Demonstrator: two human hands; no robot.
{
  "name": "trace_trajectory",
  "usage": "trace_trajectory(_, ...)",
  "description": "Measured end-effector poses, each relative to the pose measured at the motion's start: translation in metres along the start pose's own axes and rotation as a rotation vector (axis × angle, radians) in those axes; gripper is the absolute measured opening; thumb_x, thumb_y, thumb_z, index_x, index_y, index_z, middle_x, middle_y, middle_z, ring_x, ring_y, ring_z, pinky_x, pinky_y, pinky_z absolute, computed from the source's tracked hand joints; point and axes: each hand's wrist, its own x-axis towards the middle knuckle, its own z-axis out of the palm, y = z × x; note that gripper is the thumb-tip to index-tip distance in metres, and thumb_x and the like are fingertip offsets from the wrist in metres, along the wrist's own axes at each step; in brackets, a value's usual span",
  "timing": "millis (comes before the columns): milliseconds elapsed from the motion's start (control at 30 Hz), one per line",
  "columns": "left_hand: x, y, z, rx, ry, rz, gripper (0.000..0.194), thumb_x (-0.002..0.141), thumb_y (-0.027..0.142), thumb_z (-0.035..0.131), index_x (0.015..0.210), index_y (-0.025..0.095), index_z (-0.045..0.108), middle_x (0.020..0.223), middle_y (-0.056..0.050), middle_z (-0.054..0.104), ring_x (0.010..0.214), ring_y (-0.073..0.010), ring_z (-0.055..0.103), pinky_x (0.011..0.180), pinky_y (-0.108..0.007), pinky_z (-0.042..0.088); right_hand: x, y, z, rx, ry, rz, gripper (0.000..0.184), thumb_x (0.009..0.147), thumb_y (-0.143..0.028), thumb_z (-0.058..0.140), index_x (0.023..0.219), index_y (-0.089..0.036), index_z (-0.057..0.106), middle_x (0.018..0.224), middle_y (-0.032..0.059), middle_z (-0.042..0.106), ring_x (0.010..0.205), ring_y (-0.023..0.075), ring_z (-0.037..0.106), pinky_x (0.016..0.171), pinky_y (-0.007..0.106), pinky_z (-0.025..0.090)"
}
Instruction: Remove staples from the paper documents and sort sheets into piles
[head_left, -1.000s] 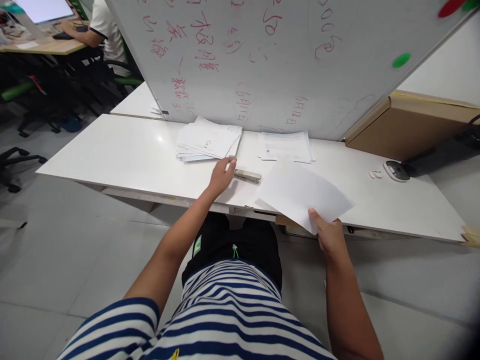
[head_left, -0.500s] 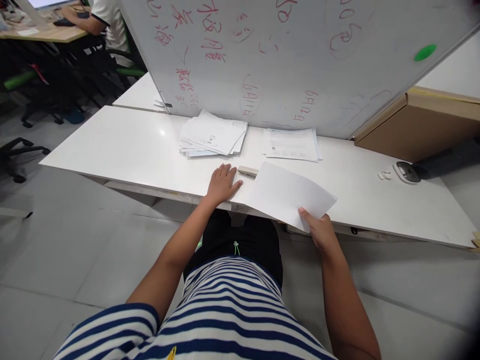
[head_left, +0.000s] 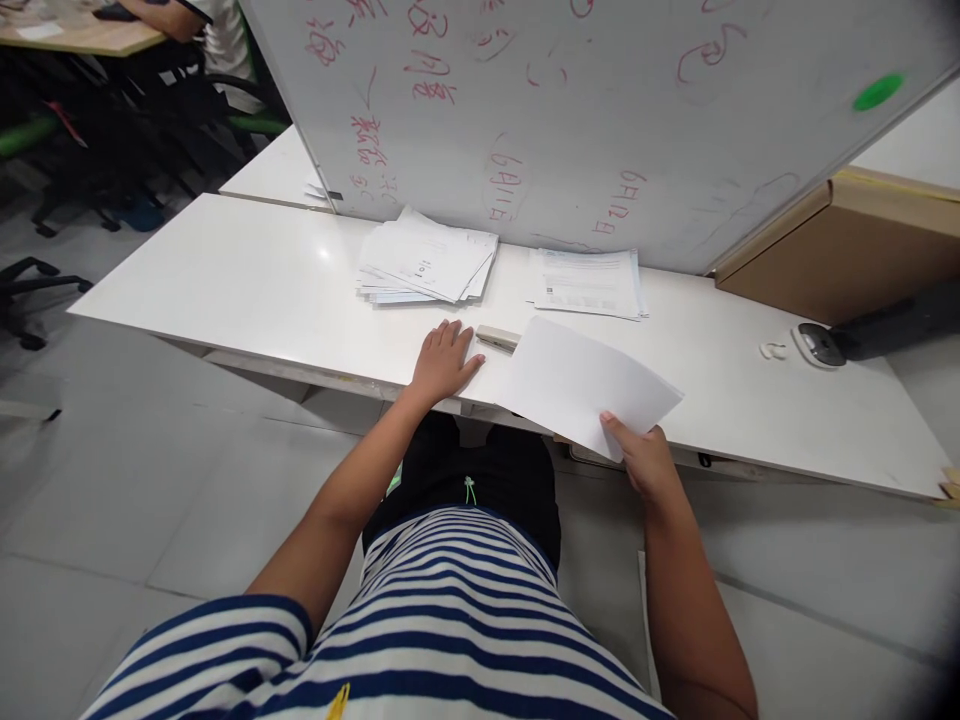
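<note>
My right hand (head_left: 641,455) grips the lower right edge of a white sheet of paper (head_left: 585,380), thumb on top; whether more sheets lie under it I cannot tell. Flat on the desk rests my left hand (head_left: 444,362), fingers spread, holding nothing. Just right of its fingertips lies a pale stapler (head_left: 496,338), its right end hidden under the sheet. Behind my left hand sits an untidy stack of papers (head_left: 427,260). A smaller, neater pile of printed papers (head_left: 589,282) lies to its right, beyond the held sheet.
A whiteboard (head_left: 555,110) with red writing stands along the back of the white desk (head_left: 247,280). To the right are a cardboard box (head_left: 847,245), a computer mouse (head_left: 819,345) and a small white object (head_left: 772,351). A person (head_left: 172,18) sits at another table, far left.
My left hand has come away from beside the paper stack and stapler and now lies flat nearer the desk's front edge. The held sheet has shifted left, over part of the stapler.
</note>
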Motion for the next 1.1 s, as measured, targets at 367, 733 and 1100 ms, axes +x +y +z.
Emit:
trace_trajectory(367,0.004,0.001,0.000,0.025,0.025,0.001,0.057,0.093,0.054,0.040,0.141,0.024,0.042,0.153,-0.012,0.036,0.145,-0.0311,0.023,0.117,-0.047,0.021,0.136,-0.116,0.004,-0.054,0.031,-0.294,0.046,0.076,-0.027,0.074,0.113,-0.002,0.065,0.116,0.0180,0.067,0.092,0.0159,0.064,0.085,0.030,0.048)
trace_trajectory(733,0.002,0.001,0.000,0.016,0.027,0.004,0.059,0.092,0.056,0.041,0.140,0.022,0.043,0.151,-0.012,0.037,0.144,-0.0312,0.025,0.116,-0.046,0.022,0.206,-0.106,0.075,-0.625,0.172,-0.254,0.035,0.084,-0.010,0.051,0.114,0.004,0.063,0.123,0.0330,0.053,0.121,0.0337,0.045,0.098,0.050,0.028)
trace_trajectory(1100,0.001,0.000,-0.002,-0.014,0.026,0.016,0.058,0.092,0.056,0.043,0.140,0.022,0.043,0.151,-0.012,0.038,0.144,-0.0320,0.025,0.115,-0.047,0.022,0.195,-0.093,0.075,-0.624,0.474,-0.342,0.099,0.085,-0.036,0.062,0.155,-0.008,-0.003,0.158,0.0290,-0.008,0.147,0.0339,-0.010,0.108,0.062,-0.009)
